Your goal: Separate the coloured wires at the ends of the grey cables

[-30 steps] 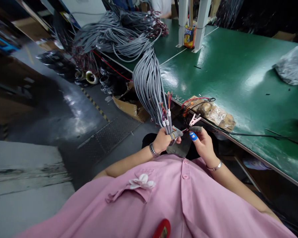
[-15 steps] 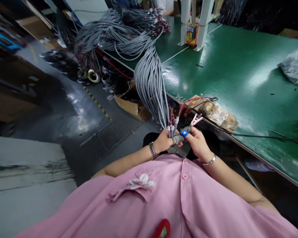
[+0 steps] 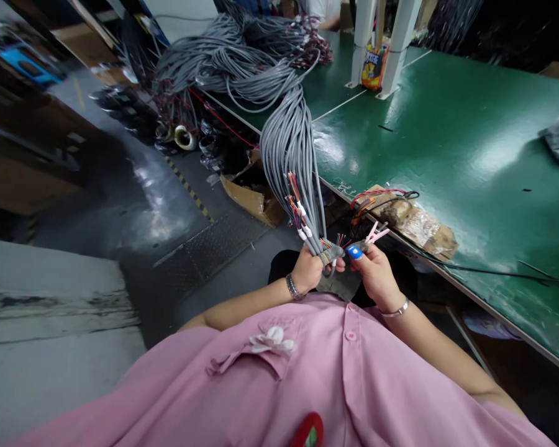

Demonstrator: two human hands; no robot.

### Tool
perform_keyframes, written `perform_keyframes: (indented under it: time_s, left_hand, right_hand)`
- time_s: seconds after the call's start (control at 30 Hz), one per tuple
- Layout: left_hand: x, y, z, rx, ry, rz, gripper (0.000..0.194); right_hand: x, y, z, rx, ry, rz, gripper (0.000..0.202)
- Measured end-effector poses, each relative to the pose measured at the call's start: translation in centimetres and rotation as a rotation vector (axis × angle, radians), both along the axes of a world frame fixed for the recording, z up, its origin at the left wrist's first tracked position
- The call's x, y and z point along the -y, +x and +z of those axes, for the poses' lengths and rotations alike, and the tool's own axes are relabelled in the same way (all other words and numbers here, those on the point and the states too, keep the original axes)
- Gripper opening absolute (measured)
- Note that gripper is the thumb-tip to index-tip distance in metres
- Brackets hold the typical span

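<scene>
My left hand (image 3: 309, 270) is closed around several grey cables (image 3: 311, 241). Their stripped ends, with white bands and thin red, orange and dark wires (image 3: 294, 197), stick up above the fist. Beside it, my right hand (image 3: 377, 273) is closed in a pinch, with blue wrapping (image 3: 354, 252) on the thumb. Thin coloured wires (image 3: 339, 239) show between the two hands. What the right fingers grip is too small and partly hidden. Pink crossed handles, like a clip (image 3: 376, 233), stick out just above the right fingers; I cannot tell whether they are held.
A long bundle of grey cables (image 3: 286, 133) hangs over the edge of the green table (image 3: 456, 133) to a larger heap (image 3: 233, 56). A taped cardboard piece (image 3: 422, 230) lies at the table edge. An open carton (image 3: 246, 195) stands on the floor. A co-worker's arm (image 3: 330, 23) shows far back.
The stripped cable ends in my left hand have tipped away and to the left, fanning out over the hanging bundle. The right hand stays beside the left. The whole view has shifted slightly.
</scene>
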State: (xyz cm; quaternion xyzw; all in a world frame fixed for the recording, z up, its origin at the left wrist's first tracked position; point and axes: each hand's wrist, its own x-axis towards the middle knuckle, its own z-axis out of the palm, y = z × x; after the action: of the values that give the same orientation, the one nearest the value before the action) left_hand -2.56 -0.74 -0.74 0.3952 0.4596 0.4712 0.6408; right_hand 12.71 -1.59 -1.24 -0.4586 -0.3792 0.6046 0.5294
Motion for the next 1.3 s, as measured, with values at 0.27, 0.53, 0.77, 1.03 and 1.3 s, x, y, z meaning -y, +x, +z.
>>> perform_keyframes:
  time_s: [0.27,0.53,0.77,1.03,1.3]
  left_hand:
    - [-0.2,-0.1,-0.1,-0.019,-0.033,-0.033,0.038]
    - [0.2,0.1,-0.5,-0.077,0.028,-0.102,0.036]
    - [0.2,0.2,-0.2,-0.073,0.010,-0.058,0.035]
    - [0.2,0.3,0.1,-0.059,-0.003,-0.025,0.034]
    - [0.4,0.3,-0.3,-0.101,0.035,-0.096,0.033]
  right_hand:
    - [0.0,0.2,0.0,-0.009,-0.029,0.045,0.028]
    - [-0.2,-0.4,1.3,-0.042,0.009,0.142,0.024]
    - [0.0,-0.5,0.9,-0.042,-0.042,0.023,0.018]
    - [0.2,-0.4,0.5,-0.103,-0.095,0.011,0.023]
    - [0.1,-0.2,1.4,-0.082,-0.046,0.160,0.027]
